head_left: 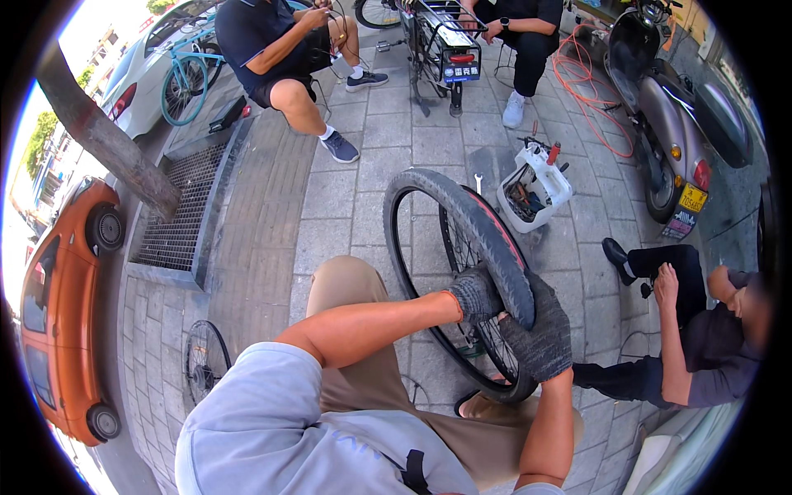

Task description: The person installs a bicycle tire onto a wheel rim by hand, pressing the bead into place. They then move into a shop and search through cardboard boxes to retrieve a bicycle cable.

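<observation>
A bicycle wheel point(454, 261) stands tilted between my knees, with a black tire point(440, 188) lying partly off its red-marked rim and looping out over it. My left hand point(473, 294), in a grey knit glove, grips the tire and wheel at the middle, its fingertips partly hidden. My right hand point(539, 334), gloved alike, is closed on the tire at the right side, just below and right of the left one. Beyond the wheel, a small wrench point(478, 183) lies on the paving beside a white cut-open jug point(549, 194) holding tools.
Co-workers sit at back left point(272, 58), back right point(524, 25) and right point(693, 346), around a bike point(445, 41). A scooter point(668, 148) and orange hose point(590, 107) are at right. A spare wheel point(202, 371), tree point(124, 148), grate point(173, 231) and orange car point(66, 322) are left.
</observation>
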`<state>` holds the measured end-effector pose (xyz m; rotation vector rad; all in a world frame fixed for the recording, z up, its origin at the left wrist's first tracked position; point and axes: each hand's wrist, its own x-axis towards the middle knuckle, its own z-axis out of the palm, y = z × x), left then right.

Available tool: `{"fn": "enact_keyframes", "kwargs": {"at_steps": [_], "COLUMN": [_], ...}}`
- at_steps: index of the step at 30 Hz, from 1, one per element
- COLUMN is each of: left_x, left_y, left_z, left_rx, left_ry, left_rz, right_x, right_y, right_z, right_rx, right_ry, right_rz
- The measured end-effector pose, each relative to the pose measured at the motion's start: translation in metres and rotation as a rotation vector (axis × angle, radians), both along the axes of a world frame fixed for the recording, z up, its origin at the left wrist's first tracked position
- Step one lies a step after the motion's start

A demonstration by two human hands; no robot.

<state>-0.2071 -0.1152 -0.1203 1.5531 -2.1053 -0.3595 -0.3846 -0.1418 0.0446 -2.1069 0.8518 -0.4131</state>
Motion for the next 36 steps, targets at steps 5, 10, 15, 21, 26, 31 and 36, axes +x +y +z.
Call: {"fn": "enact_keyframes", "kwargs": {"at_steps": [5,10,15,21,26,31,36], "left_x": [0.000,-0.002,-0.001,-0.001,-0.001,-0.001,-0.001], "left_y": [0.002,0.000,-0.002,0.000,-0.001,0.000,0.001], "left_z": [0.010,0.001,0.009,0.011,0.012,0.013,0.012], "left_rx": [0.041,0.024,0.065,0.076,0.118,0.134,0.105], "left_ry": [0.013,0.020,0.005,0.000,0.048,0.079,0.047], "left_rz": [-0.034,-0.034,-0.029,-0.030,-0.046,-0.049,-0.040], "right_x": [-0.002,-0.001,-0.002,-0.002,-0.003,-0.003,-0.003], "right_y": [-0.001,-0.001,-0.001,0.000,-0.001,-0.001,-0.002], "right_z": [0.000,-0.001,0.001,-0.004,-0.002,-0.002,-0.004], "right_rx": [0.006,-0.022,-0.036,0.005,-0.009,-0.004,-0.002], "right_ry": [-0.012,-0.003,0.005,-0.025,-0.014,-0.012,0.001], "right_rz": [-0.001,0.007,0.007,-0.005,0.003,0.001,-0.001]}}
